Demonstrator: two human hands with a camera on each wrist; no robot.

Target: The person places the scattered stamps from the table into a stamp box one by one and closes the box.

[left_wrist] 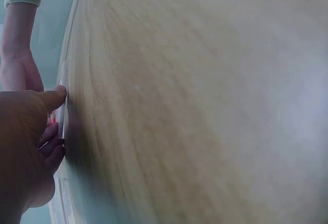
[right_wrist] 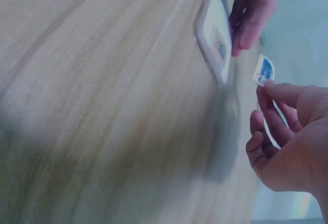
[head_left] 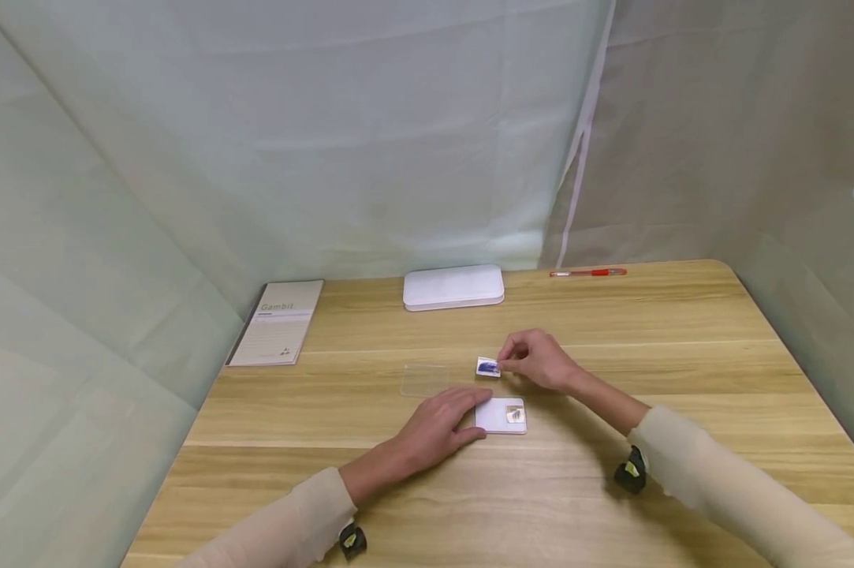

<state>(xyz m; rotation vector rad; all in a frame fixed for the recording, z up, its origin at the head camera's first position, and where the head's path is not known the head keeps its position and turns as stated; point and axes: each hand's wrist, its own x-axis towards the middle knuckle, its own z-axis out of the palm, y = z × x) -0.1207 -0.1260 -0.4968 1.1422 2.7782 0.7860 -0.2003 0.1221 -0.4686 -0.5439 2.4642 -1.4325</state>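
Between thumb and index finger, my right hand pinches a small stamp with a white border and a blue picture. The stamp is held up by one edge in the right wrist view. My left hand holds the left end of a small flat white case, thumb at its near edge and fingers at the far edge. A second stamp, brownish gold, lies on the right part of the case. Just beyond the left hand is a clear rectangular plastic piece.
A white rounded box stands at the back of the wooden table. The notebook lies at the back left, and a red pen at the back right. Curtains hang behind the table.
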